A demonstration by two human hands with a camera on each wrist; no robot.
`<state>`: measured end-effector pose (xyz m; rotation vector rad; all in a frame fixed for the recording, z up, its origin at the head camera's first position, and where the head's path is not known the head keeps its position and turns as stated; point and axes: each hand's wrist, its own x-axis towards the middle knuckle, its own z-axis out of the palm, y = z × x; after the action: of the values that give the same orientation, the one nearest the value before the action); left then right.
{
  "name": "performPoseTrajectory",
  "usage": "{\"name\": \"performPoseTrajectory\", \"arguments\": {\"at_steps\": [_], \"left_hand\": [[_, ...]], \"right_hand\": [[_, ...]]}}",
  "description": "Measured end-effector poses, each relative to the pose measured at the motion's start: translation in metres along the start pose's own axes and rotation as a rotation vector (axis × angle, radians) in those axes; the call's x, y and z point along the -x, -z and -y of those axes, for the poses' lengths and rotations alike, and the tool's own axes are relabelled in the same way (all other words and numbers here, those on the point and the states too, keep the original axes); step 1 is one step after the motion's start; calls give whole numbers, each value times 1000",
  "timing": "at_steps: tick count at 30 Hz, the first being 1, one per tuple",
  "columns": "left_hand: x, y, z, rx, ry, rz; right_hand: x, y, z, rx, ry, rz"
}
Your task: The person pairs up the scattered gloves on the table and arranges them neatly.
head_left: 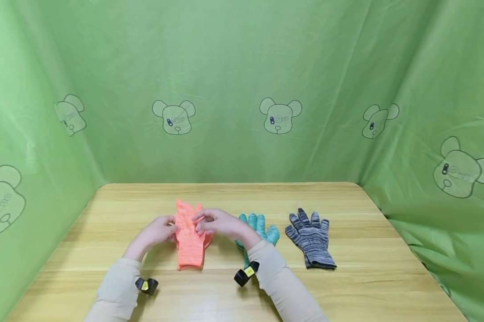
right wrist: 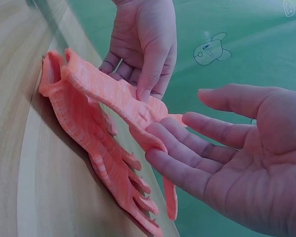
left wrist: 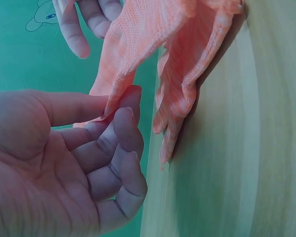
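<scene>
A pair of orange knit gloves [head_left: 190, 252] is between the two hands at the left of the table. One glove lies on the wood, while the upper glove [right wrist: 108, 94] is raised off it at the finger end. With thumb and index finger, the left hand [head_left: 158, 231] pinches the upper glove's side edge; its other fingers are bent and hold nothing. At the opposite side, the right hand [head_left: 222, 223] has its fingers extended, and some fingertips touch the upper glove in the right wrist view. Its thumb stands apart from the fabric.
Teal gloves [head_left: 261, 226] lie partly hidden beneath the right forearm. Grey-and-black striped gloves [head_left: 312, 239] rest farther right on the wooden table [head_left: 371, 286]. Green curtains [head_left: 226, 58] with bear-head prints enclose the back and both sides.
</scene>
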<state>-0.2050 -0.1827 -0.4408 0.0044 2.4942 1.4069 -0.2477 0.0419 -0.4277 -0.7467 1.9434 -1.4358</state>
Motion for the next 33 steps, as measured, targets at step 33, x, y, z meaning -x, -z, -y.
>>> {"name": "performPoseTrajectory", "arguments": {"at_steps": [33], "left_hand": [[-3,-4,5,-97,57,-40]], "right_hand": [[3,0,-2,282,-60,105]]}}
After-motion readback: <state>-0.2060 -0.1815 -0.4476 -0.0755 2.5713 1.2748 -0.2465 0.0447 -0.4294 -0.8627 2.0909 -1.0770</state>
